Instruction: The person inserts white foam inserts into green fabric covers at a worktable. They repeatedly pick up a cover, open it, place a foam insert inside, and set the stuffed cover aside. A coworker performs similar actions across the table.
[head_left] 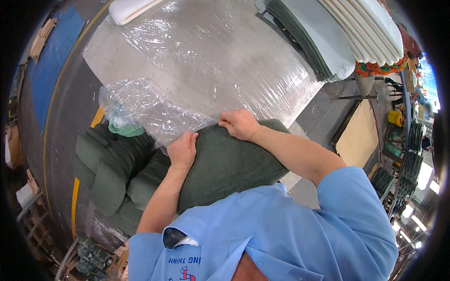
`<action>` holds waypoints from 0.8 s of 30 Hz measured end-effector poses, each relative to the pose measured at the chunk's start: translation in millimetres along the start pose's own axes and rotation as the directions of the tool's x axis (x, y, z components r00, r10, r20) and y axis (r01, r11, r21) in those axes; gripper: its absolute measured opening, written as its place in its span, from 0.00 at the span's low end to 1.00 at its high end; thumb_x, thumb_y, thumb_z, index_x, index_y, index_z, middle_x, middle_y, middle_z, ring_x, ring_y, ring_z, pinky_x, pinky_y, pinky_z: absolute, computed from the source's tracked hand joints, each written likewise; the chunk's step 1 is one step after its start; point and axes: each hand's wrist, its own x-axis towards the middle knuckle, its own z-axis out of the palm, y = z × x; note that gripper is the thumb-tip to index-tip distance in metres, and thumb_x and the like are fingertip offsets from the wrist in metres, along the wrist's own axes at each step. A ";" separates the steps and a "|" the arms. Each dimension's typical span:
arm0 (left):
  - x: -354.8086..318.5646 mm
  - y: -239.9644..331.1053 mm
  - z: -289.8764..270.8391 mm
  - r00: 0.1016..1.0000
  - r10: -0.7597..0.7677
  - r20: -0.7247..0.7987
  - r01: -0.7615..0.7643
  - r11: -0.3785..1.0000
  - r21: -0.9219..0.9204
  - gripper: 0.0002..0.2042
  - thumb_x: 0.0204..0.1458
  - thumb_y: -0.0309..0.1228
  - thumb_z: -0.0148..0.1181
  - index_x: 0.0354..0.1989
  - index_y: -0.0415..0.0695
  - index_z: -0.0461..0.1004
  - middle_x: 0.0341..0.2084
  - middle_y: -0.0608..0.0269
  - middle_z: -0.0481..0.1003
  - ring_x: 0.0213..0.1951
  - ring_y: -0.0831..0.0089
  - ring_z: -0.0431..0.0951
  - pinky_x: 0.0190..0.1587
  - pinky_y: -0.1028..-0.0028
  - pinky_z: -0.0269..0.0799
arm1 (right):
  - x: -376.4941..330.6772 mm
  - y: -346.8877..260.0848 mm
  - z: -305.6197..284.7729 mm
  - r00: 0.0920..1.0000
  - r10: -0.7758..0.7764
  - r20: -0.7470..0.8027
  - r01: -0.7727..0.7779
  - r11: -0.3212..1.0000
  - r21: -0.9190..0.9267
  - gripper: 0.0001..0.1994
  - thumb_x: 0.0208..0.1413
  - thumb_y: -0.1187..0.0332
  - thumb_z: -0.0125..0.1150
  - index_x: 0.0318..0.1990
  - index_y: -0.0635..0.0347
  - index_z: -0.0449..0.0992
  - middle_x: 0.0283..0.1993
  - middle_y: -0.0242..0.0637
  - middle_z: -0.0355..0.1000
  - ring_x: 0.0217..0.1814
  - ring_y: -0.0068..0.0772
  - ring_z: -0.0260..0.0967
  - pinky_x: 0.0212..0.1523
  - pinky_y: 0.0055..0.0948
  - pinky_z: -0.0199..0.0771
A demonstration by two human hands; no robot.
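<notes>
A dark green fabric cushion or cover (229,164) lies between my body and the near edge of a film-wrapped table. My left hand (183,152) is closed on its left upper edge, thumb and fingers pinched together. Farther right, my right hand (240,124) pinches the far edge of the same green piece, knuckles up. Crumpled clear plastic (145,105) sits on the table corner just beyond my left hand, with a light green bundle (125,129) under it. Whether the green piece has padding inside, I cannot tell.
Several dark green cushions (105,164) are piled to my left. The table top (197,61) is wrapped in shiny clear film. Green pieces (300,42) and white padded pieces (365,33) are stacked at the far right. A tan board (358,136) stands beyond my right arm.
</notes>
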 end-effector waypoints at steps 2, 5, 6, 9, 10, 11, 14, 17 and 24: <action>1.9 -0.3 -3.7 1.000 0.004 0.025 -0.003 1.000 -0.010 0.15 0.67 0.43 0.60 0.32 0.47 0.73 0.21 0.54 0.77 0.26 0.47 0.80 0.29 0.52 0.73 | 3.0 -1.2 -0.8 1.000 -0.003 0.025 0.004 1.000 -0.028 0.11 0.64 0.56 0.64 0.43 0.51 0.81 0.35 0.45 0.81 0.42 0.58 0.79 0.42 0.53 0.78; 9.2 1.2 -14.4 0.998 0.031 0.059 -0.029 0.999 -0.044 0.12 0.65 0.40 0.63 0.33 0.46 0.75 0.25 0.53 0.79 0.30 0.47 0.81 0.33 0.52 0.74 | 7.2 -6.1 -10.9 0.993 0.035 0.113 -0.025 0.996 -0.087 0.11 0.64 0.56 0.65 0.45 0.51 0.82 0.37 0.45 0.82 0.45 0.55 0.80 0.46 0.51 0.78; 10.2 0.9 -21.4 0.997 0.050 0.066 -0.048 0.998 -0.043 0.11 0.64 0.39 0.64 0.35 0.45 0.76 0.27 0.53 0.80 0.32 0.47 0.82 0.34 0.53 0.74 | 7.8 -8.0 -17.0 0.998 -0.022 0.066 0.027 0.997 -0.076 0.11 0.65 0.56 0.65 0.47 0.51 0.83 0.39 0.45 0.82 0.46 0.54 0.80 0.47 0.50 0.78; 8.7 16.0 -77.1 0.978 0.204 0.048 -0.195 0.970 -0.142 0.09 0.61 0.36 0.66 0.40 0.44 0.79 0.32 0.53 0.81 0.39 0.49 0.82 0.41 0.54 0.75 | -7.2 -26.0 -56.9 1.000 -0.021 0.006 0.020 0.995 0.094 0.14 0.66 0.56 0.64 0.53 0.51 0.83 0.44 0.45 0.82 0.50 0.51 0.80 0.51 0.47 0.79; 0.8 28.8 -106.4 0.967 0.254 0.033 -0.244 0.952 -0.187 0.09 0.60 0.35 0.66 0.42 0.43 0.80 0.35 0.53 0.82 0.41 0.50 0.82 0.43 0.54 0.76 | -21.3 -53.1 -92.7 0.996 0.063 0.063 -0.076 0.969 0.237 0.16 0.67 0.56 0.64 0.56 0.51 0.83 0.46 0.46 0.83 0.51 0.51 0.80 0.52 0.46 0.79; -17.0 43.9 -130.8 0.952 0.231 0.200 -0.152 0.926 -0.345 0.10 0.61 0.35 0.66 0.45 0.43 0.81 0.36 0.54 0.83 0.42 0.52 0.81 0.46 0.55 0.76 | -43.8 -72.4 -119.3 0.988 0.038 0.150 -0.072 0.972 0.225 0.17 0.67 0.55 0.64 0.57 0.53 0.82 0.48 0.46 0.83 0.51 0.50 0.80 0.53 0.45 0.79; -83.5 64.1 -157.4 0.790 0.374 0.485 -0.089 0.853 -0.514 0.23 0.61 0.40 0.68 0.62 0.43 0.78 0.60 0.51 0.79 0.63 0.53 0.77 0.67 0.57 0.70 | -115.6 -98.3 -151.6 0.902 -0.141 0.407 0.069 0.980 0.186 0.22 0.67 0.51 0.64 0.61 0.52 0.80 0.56 0.43 0.81 0.60 0.50 0.77 0.61 0.50 0.75; -108.9 71.4 -162.2 0.830 0.336 0.445 -0.235 0.935 -0.267 0.31 0.59 0.45 0.70 0.69 0.46 0.72 0.69 0.54 0.72 0.71 0.53 0.70 0.73 0.54 0.63 | -171.9 -83.9 -130.3 0.904 -0.311 0.293 0.368 0.915 -0.164 0.28 0.61 0.49 0.70 0.65 0.48 0.77 0.65 0.38 0.77 0.71 0.45 0.70 0.68 0.57 0.67; -119.4 58.5 -159.4 0.874 0.327 0.359 -0.305 0.945 -0.118 0.38 0.49 0.49 0.76 0.68 0.47 0.73 0.67 0.59 0.73 0.67 0.53 0.73 0.68 0.55 0.67 | -176.2 -40.4 -124.6 0.953 -0.283 0.111 0.304 0.903 -0.302 0.42 0.41 0.47 0.83 0.66 0.45 0.76 0.68 0.31 0.75 0.73 0.40 0.68 0.72 0.53 0.63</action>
